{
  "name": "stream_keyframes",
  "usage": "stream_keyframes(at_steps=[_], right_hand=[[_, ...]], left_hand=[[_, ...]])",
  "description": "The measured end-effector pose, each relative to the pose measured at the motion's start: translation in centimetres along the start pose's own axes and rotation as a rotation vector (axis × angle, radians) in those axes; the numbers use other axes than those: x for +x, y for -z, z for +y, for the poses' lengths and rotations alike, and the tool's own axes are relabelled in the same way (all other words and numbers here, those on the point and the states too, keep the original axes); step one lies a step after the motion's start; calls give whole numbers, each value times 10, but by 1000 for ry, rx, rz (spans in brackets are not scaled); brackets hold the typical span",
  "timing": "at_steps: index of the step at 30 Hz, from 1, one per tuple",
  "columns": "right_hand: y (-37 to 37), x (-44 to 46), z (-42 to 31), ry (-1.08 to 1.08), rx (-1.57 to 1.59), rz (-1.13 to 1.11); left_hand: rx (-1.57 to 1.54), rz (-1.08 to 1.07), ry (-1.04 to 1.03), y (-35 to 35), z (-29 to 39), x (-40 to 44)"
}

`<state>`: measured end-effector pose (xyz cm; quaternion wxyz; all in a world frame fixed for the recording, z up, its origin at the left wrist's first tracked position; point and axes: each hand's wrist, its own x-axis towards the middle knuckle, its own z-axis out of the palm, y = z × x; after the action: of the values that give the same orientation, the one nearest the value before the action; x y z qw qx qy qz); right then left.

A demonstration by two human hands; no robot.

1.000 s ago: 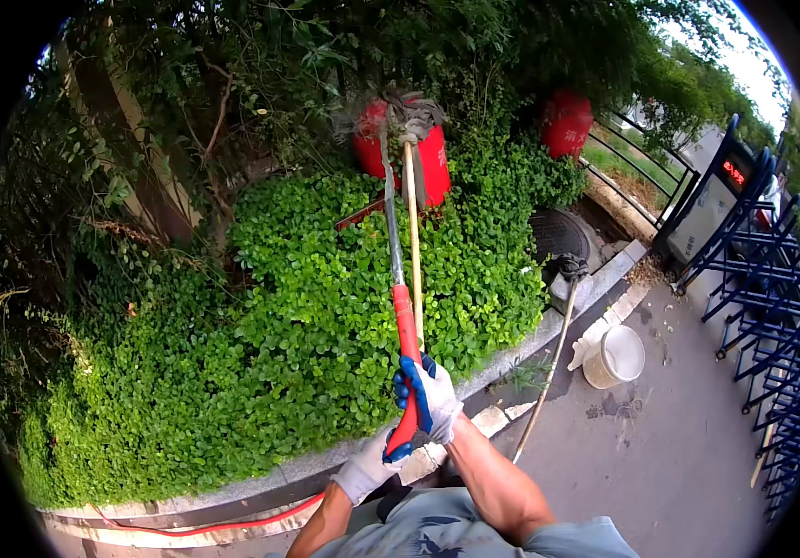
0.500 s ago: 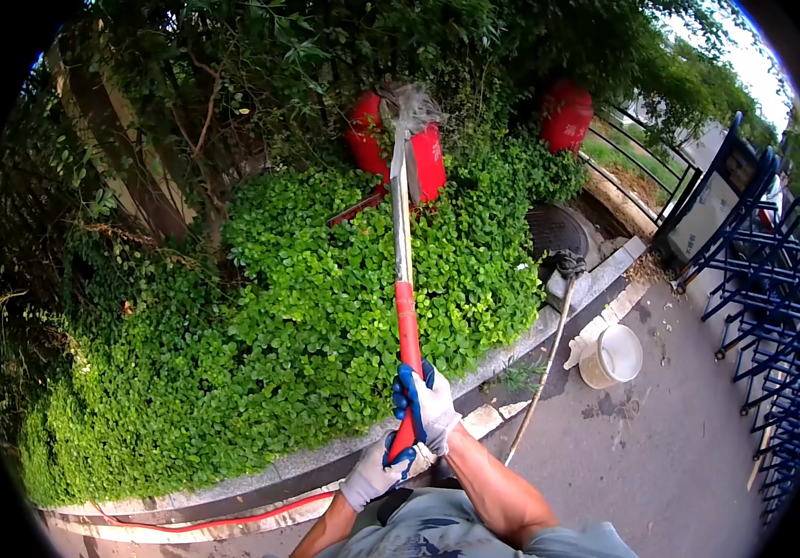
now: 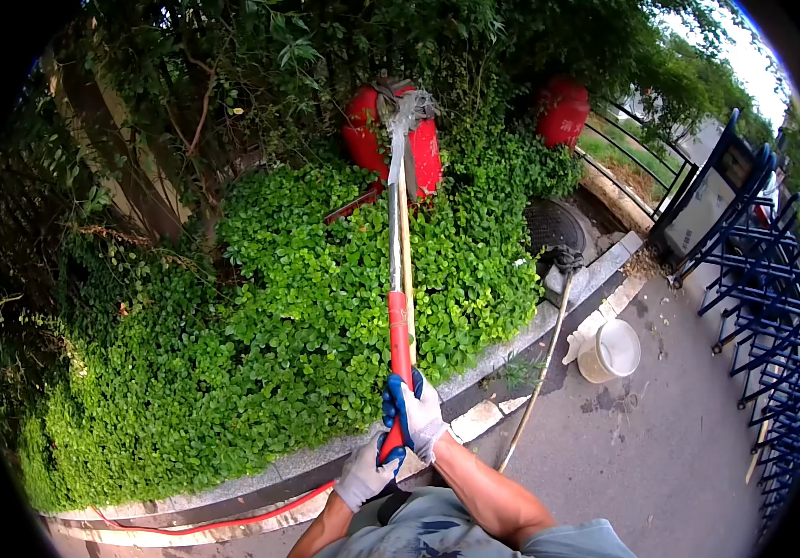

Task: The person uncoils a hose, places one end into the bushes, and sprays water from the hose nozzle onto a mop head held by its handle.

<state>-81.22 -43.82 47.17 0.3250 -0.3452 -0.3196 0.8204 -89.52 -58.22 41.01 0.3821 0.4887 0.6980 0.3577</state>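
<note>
Dense green ground cover fills a bed under dark trees, its near side bounded by a grey stone curb, with grey pavement beyond the curb's outer edge. Both white gloves with blue palms are closed around the lower part of a red hose: the right hand higher up, the left hand just below it, near the bed's near edge. The hose section is bright red, smooth and nearly straight, pointing away from the wearer; from its far end, ahead of the right hand, a silvery water stream runs over the plants. Close along its right side lies the pale wooden handle of a mop; whether a hand also grips it cannot be told. The stream reaches the grey mop head, which lies over the top of a red container at the bed's far side. Right of the hands, a second mop crosses the curb, its dark head near the bed's right corner, beside a whitish bucket on the pavement. Farther right stands a blue metal barrier.
</note>
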Motion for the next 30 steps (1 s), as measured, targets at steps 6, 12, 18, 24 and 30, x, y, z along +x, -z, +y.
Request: stream_keyframes(at_steps=[6,12,18,24,30], right_hand=[[-1,2,6,15,11,23],[-2,4,6,11,19,30],[2,6,12,7,6,41],[1,5,13,0,-10,36],[0,3,12,2,-21,39]], left_hand=[[-125,11,-17,-1,-2,0],[-178,-12,4,1,4,0],[-162,-9,21,2,8,-1],[-173,23,-2,1,4,-1],[-151,3,30,0,2,-4]])
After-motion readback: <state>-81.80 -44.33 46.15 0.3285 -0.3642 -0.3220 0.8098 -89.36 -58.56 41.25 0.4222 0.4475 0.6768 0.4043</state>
